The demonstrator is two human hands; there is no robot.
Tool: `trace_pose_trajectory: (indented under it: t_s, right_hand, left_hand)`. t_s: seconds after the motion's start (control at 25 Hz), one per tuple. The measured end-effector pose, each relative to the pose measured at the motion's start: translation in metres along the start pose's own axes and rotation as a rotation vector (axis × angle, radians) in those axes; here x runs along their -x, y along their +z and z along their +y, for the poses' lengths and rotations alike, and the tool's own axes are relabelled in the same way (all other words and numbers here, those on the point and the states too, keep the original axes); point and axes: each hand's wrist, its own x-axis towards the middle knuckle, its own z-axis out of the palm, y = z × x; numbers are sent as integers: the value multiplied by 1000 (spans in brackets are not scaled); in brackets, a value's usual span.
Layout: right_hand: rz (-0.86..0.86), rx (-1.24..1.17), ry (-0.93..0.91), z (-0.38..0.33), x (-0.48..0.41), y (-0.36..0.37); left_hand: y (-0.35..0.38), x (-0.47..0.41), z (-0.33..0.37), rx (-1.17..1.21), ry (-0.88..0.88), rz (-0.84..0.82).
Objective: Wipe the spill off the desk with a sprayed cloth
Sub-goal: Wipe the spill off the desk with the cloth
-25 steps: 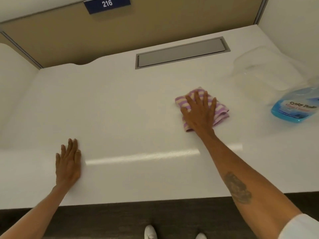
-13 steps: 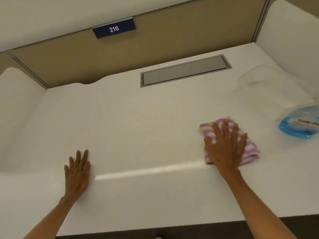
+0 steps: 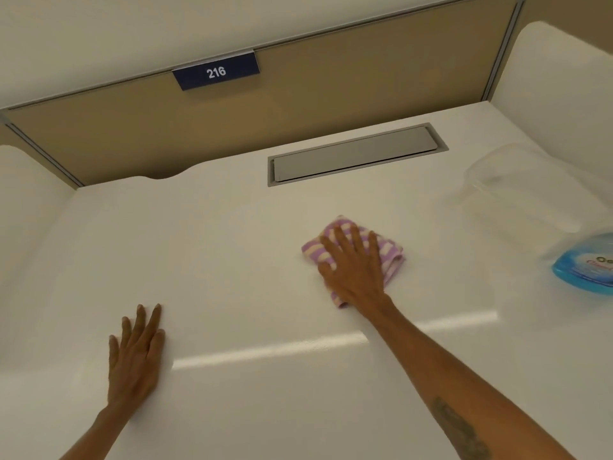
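A folded purple-and-cream striped cloth (image 3: 393, 255) lies flat on the white desk (image 3: 232, 247), right of centre. My right hand (image 3: 353, 267) presses down on it with straight, spread fingers and covers most of it. My left hand (image 3: 137, 356) rests palm-down on the bare desk at the near left, fingers straight, holding nothing. A blue spray bottle (image 3: 585, 270) lies at the right edge of the view, partly cut off. No spill shows on the white surface.
A grey cable-tray lid (image 3: 355, 156) is set into the desk at the back. A clear plastic container (image 3: 517, 190) stands at the far right. A tan partition with a "216" sign (image 3: 215, 73) closes the back; white side panels flank the desk.
My right hand has slid the cloth across the desk, from right back toward the centre. The camera has tilted up. My left hand has stayed pressed in place.
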Motion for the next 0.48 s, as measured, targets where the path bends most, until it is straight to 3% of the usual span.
trace_pose_trajectory:
  t_s: [0.16,0.32,0.48]
  right_hand:
    - [60,67,13,47,23,-5]
    - [56,79,236,82,-38,-13]
    - [79,26,286,57,-113,-5]
  left_hand:
    - [-1,0,2,-7,-8,-4]
    - [3,-3,0,-3,-18,9]
    - [5,-5,-4,10,-21,12]
